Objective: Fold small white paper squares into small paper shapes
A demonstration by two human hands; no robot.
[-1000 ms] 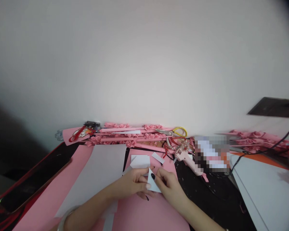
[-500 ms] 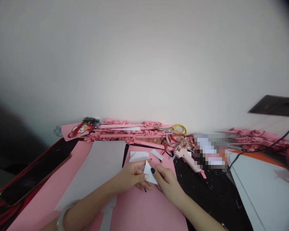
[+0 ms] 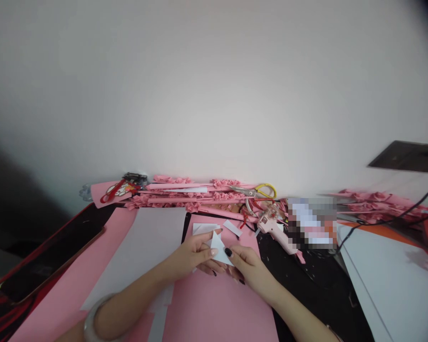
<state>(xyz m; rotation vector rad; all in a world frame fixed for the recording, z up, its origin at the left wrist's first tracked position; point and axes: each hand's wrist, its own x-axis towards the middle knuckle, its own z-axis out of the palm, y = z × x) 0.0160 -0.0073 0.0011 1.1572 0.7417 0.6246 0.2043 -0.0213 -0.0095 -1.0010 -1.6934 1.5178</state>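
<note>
Relative to the earlier frame, the triangular white paper [image 3: 220, 249] has shifted slightly up and to the left, its upper tip leading, and fingertips of the right hand [image 3: 251, 268] now show below its lower edge. Primary risk: a skewed or doubled crease, which would probably result from the two thumbs pressing unevenly or pulling in different directions. Secondary risk: slippage of the layers, since the paper is held in the air above the pink sheet [image 3: 221, 308] with no flat backing except the fingers. Excess pressure at the narrow upper tip could bend it. Also note the loose white pieces [image 3: 200, 228] just beyond the left hand [image 3: 190, 254]; a forward sweep of its fingers could disturb them, though contact cannot be confirmed from this angle. Hand condition, left: pinching, thumb on the face of the paper near its left edge, index finger extended behind the upper tip, remaining fingers loosely curled beneath. Hand condition, right: pinching, dark-nailed thumb laid on the right edge, other fingers folded under. Paper location: between the two hands, over the pink sheet. Exact pinch force and the number of layers cannot be determined.
</note>
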